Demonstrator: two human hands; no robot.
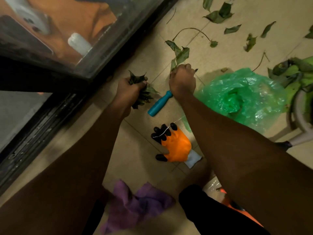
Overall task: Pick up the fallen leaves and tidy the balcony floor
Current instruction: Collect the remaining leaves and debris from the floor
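Far left of the frame: the dark door track [42, 119] runs diagonally beside the tiled balcony floor [138, 158]. Lower centre: a purple cloth [138, 202] lies crumpled on the tiles. Centre left: your left hand [129, 89] has its fingers curled tight round a bunch of gathered leaves [144, 97], close to the track. Centre: a teal-handled tool [159, 104] lies on the floor between your hands, its working end hidden under your right wrist; below it lies an orange glove [176, 146]. Centre right: your right hand [182, 80] has its fingers closed on the lower end of a leafy stem [179, 55], whose leaves trail toward the top of the frame; whether it is clear of the floor cannot be told. Right: the green plastic bag [237, 95] lies slumped, its mouth seemingly collapsed. Upper right: many loose leaves [218, 14] lie scattered, so the task appears only partly done. To finish this step well, draw the stem up by its stalk rather than its blades so nothing tears off, lift your wrist clear of the tool, then carry both handfuls across to the bag. You will likely need one hand free to open the mouth, so pass the stem into the left-hand bunch first.
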